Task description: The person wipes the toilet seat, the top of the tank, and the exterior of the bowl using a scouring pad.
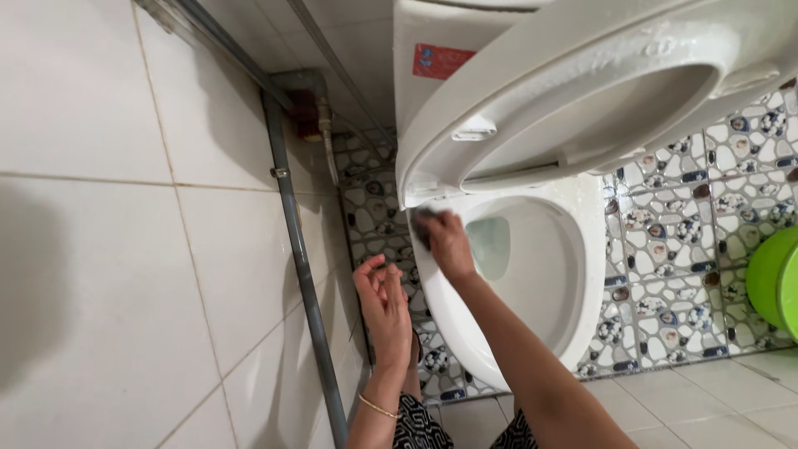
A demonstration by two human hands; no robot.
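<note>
My right hand presses a dark scrubbing pad against the back left rim of a white toilet bowl, just under the hinge. The toilet seat is raised above the hand, with the lid behind it. Water stands in the bottom of the bowl. My left hand hovers to the left of the bowl with fingers loosely curled, holding nothing. A thin gold bangle sits on that wrist.
A white tiled wall fills the left, with a grey pipe running down it. The white cistern carries a red sticker. Pebble-patterned tiles cover the surface behind the bowl. A green bucket is at the right edge.
</note>
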